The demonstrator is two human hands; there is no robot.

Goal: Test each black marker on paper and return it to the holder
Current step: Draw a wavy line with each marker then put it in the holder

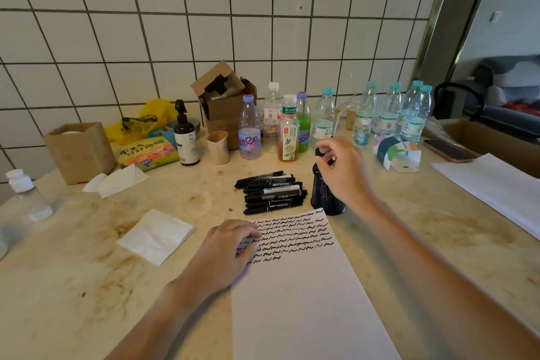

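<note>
A white sheet of paper (304,295) lies in front of me, its top third covered with rows of black squiggles. My left hand (230,245) rests on the sheet's upper left edge, fingers loosely curled. Several black markers (271,191) lie in a pile just beyond the paper. To their right stands a black mesh holder (324,196). Above the holder, my right hand (342,169) pinches the top of a black marker (318,153) that stands upright in the holder's mouth.
Several bottles (289,128) line the back of the stained table, with a cardboard box (225,102), a paper cup (218,147) and a pump bottle (186,137). Tissues (156,235) lie left of the paper. A stack of paper (496,184) and a phone (448,150) are at right.
</note>
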